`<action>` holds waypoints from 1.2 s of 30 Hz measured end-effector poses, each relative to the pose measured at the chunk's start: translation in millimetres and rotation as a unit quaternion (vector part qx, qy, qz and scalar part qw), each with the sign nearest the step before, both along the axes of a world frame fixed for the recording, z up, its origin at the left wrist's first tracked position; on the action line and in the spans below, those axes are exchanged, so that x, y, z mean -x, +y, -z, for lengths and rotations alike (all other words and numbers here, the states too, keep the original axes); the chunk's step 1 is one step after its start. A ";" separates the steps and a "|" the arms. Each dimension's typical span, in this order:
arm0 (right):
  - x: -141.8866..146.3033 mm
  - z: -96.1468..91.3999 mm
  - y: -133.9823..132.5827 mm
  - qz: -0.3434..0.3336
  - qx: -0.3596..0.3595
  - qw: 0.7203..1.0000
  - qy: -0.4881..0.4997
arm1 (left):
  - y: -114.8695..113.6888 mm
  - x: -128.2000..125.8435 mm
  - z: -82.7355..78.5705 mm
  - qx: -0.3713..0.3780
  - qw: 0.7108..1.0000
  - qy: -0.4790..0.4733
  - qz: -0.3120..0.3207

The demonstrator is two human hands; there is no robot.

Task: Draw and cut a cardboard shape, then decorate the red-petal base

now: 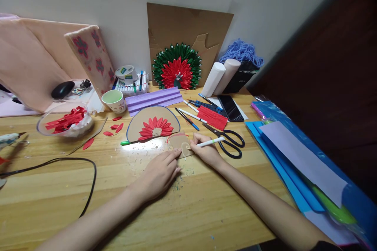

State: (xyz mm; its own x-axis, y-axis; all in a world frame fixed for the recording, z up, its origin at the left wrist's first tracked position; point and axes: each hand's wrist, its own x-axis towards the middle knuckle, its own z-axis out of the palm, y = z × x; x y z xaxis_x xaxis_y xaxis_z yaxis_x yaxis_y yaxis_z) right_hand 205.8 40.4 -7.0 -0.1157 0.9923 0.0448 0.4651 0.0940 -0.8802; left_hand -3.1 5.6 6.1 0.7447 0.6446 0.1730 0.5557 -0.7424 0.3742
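Note:
My right hand [206, 150] is closed around a white marker [210, 142] with a green band, its tip end at a small piece of cardboard [176, 141]. A pale curved outline [185, 149] shows on that cardboard, though I cannot tell whether it is a line or a cut shape. My left hand [160, 170] lies with its fingers stretched out, fingertips pressing on the cardboard's near edge. Just behind stands out a rounded cardboard fan shape [141, 119] with a blue edge and red paper petals [156, 126]. Black-handled scissors [232, 141] lie beside my right hand.
Behind, a cardboard sheet [188, 23] leans on the wall with a green-and-red petal fan [176, 66]. A paper cup [114, 101] and a bowl of red scraps [66, 121] stand left. A phone [230, 108] and blue sheets [273, 157] lie right; a black cable [94, 176] curves left.

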 end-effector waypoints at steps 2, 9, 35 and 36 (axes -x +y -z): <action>-0.1 0.7 0.0 0.001 0.001 1.000 0.005 | -0.3 0.0 0.2 0.000 1.000 -0.004 -0.003; -0.3 0.4 -0.4 -0.005 -0.004 1.000 0.010 | 0.1 -0.6 -0.9 -0.007 1.000 -0.006 -0.002; -3.3 0.4 -0.9 -0.032 0.007 0.999 0.004 | -0.6 0.9 3.5 -0.019 1.000 -0.003 -0.002; -3.3 0.6 -1.0 -0.027 0.007 1.000 0.008 | -0.6 1.0 3.9 -0.021 1.000 -0.003 -0.001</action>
State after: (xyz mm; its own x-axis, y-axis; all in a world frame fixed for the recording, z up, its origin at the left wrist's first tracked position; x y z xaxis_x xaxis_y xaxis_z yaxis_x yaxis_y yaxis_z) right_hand 209.1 39.4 -7.7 -0.1682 0.9852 0.0339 0.4454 0.1066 -0.8890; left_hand -4.1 5.0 2.2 0.7419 0.6387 0.2038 0.5560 -0.7560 0.3454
